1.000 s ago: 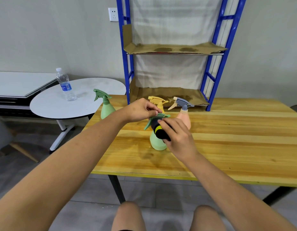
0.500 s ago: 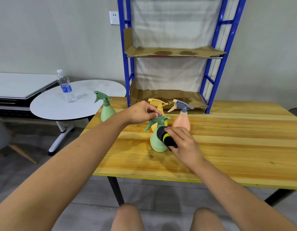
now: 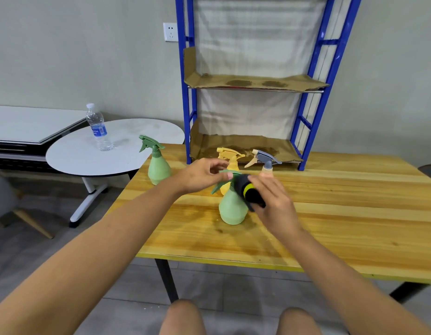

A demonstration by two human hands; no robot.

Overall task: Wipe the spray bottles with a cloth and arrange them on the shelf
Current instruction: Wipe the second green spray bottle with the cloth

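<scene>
A light green spray bottle point(image 3: 231, 210) stands upright on the wooden table point(image 3: 342, 213) in front of me. My left hand point(image 3: 201, 176) pinches its dark green sprayer head. My right hand point(image 3: 273, 201) grips a dark cloth with a yellow band point(image 3: 249, 193) and presses it against the bottle's neck and right shoulder. Behind them stand a yellow spray bottle point(image 3: 230, 154) and a pink one with a grey head point(image 3: 266, 162), both partly hidden. A second green spray bottle point(image 3: 158, 166) is at the table's far left corner.
The blue shelf frame point(image 3: 185, 105) stands at the back of the table, with bare cardboard on its lower level point(image 3: 246, 146) and upper level point(image 3: 253, 82). A round white table point(image 3: 76, 158) with a water bottle point(image 3: 98, 128) sits left. My knees show below the table edge.
The cloth in my right hand has slid down and back up along the green bottle's right side. My left hand has stayed at the sprayer head.
</scene>
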